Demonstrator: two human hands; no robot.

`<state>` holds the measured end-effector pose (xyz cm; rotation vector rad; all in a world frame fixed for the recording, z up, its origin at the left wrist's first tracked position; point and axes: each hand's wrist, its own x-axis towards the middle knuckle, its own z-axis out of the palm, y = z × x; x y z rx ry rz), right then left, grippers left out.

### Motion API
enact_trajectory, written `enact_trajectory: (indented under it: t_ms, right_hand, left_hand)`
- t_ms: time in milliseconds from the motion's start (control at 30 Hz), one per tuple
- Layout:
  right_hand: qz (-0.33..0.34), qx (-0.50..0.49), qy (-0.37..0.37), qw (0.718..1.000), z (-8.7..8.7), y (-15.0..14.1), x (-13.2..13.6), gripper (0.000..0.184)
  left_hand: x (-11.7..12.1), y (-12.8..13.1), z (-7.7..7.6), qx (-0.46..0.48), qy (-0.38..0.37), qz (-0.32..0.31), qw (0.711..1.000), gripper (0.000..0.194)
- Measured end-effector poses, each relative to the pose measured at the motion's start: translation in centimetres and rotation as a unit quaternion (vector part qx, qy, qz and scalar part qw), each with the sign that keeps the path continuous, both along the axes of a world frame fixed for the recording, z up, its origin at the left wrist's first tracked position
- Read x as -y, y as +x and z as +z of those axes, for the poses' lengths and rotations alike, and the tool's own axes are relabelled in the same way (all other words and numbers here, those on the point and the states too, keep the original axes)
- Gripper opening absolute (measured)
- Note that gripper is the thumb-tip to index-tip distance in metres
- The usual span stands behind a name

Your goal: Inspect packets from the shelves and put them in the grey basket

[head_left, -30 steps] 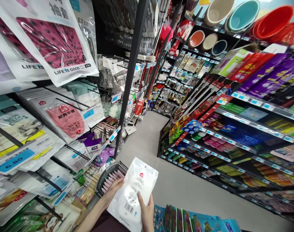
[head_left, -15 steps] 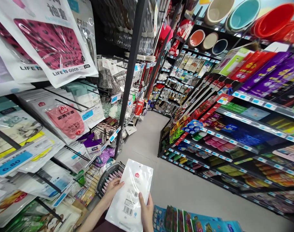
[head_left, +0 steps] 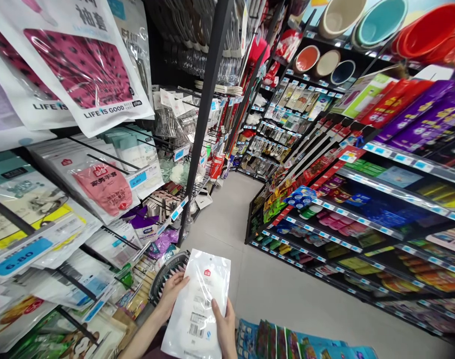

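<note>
Between my two hands is a flat white plastic packet with a red logo near its top and a barcode low down; its printed back faces me. My left hand grips its left edge, thumb on the face. On the right edge, my right hand holds it with the thumb laid across the front, fingers hidden behind. Just past the packet, a dark basket with pale pink packets inside is partly covered by my left hand and the packet.
Hanging on the left rack are packs of pink household gloves and a pack with a pink sleeve cover. A black post rises beside them. Shelves of goods line the right, across the grey floor. Blue packs lie low in front.
The packet and both hands have shifted slightly left and the packet has turned a little more upright. Both hands keep their hold on it.
</note>
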<state>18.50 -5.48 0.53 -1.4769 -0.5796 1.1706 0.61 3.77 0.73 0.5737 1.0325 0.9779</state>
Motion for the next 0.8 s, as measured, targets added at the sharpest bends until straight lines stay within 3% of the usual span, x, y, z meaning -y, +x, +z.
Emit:
enact_trajectory:
  t_ms: [333, 533, 800]
  right_hand:
    - [0.006, 0.001, -0.001, 1.000, -0.2, -0.3, -0.4, 0.067]
    - [0.017, -0.017, -0.004, 1.000, -0.2, -0.5, -0.8, 0.070]
    - [0.030, -0.028, -0.013, 0.999, -0.5, -0.6, -1.2, 0.073]
  left_hand:
    - [-0.2, 0.0, 1.4, 0.104, -0.050, -0.032, 0.993, 0.040]
    - [-0.3, -0.4, 1.3, 0.143, -0.084, -0.021, 0.986, 0.058]
    - [-0.4, -0.8, 1.1, 0.187, -0.075, -0.035, 0.979, 0.054]
